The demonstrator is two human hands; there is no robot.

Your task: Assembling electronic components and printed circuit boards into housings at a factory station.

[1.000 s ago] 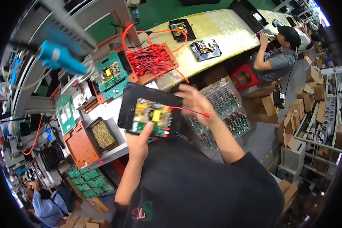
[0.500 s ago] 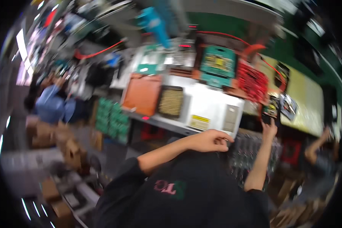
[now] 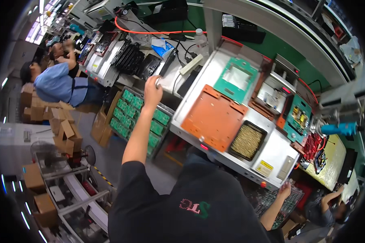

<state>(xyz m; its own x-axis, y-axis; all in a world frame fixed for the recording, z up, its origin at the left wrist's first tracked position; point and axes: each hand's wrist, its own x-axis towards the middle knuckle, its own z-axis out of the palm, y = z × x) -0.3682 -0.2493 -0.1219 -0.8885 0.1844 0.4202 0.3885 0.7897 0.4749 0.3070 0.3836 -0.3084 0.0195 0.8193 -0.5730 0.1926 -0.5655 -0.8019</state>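
Observation:
My left hand point(image 3: 153, 93) is stretched out to the left, beside a black open tray point(image 3: 151, 66) and a long dark bar-shaped piece point(image 3: 167, 62). Its fingers are bent in toward the thumb, with a small pale bit showing at their tips; what it is cannot be made out. Low at the right, my right hand point(image 3: 285, 191) hangs by the front edge of the white workstation point(image 3: 267, 152), fingers loosely extended and nothing visible in them. An orange-brown fixture plate point(image 3: 213, 117) and a black tray of small brass-coloured parts point(image 3: 247, 141) lie on that workstation.
Green circuit boards point(image 3: 127, 109) fill a rack below my left arm. A teal frame point(image 3: 236, 79), a teal fixture with a board point(image 3: 298, 117) and red wires point(image 3: 312, 146) lie farther right. A bottle point(image 3: 200, 38) stands behind. Co-workers point(image 3: 61, 83) are at far left and lower right.
My view has swung left. My left hand has gone from in front of my body out to the black tray. My right hand has left the dark item it was touching and dropped beside the workstation edge.

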